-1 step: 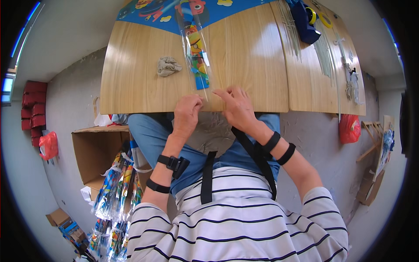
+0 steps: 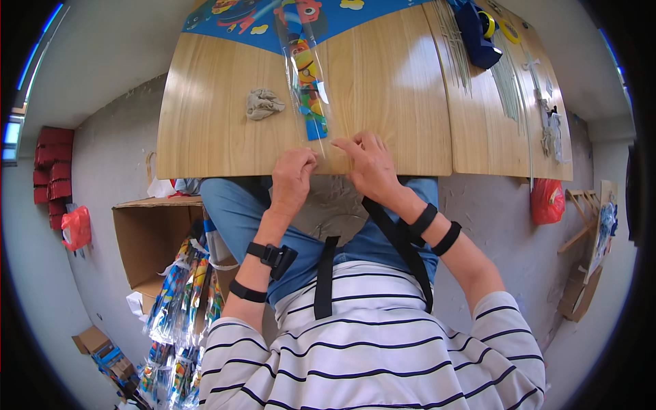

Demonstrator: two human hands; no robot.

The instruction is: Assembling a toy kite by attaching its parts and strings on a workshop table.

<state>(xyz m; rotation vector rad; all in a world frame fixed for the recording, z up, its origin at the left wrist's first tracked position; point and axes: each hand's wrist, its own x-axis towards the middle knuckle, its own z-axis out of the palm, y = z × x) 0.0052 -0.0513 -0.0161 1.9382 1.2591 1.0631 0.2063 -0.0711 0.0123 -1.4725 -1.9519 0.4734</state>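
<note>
A long clear plastic sleeve (image 2: 305, 82) holding a folded, brightly printed item is laid across the wooden table (image 2: 205, 137), its lower end at the near edge. That end is pinched by the left hand (image 2: 292, 178) and the right hand (image 2: 369, 164), fingers closed on the film. The sleeve is judged light, limp and slippery, best held at its end corners. A crumpled grey cloth (image 2: 262, 104) lies beside it, apart.

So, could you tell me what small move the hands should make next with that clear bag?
Probably press its near end flat. Both the left hand and the right hand pinch the clear bag at the table edge, with the rest lying straight.
</note>
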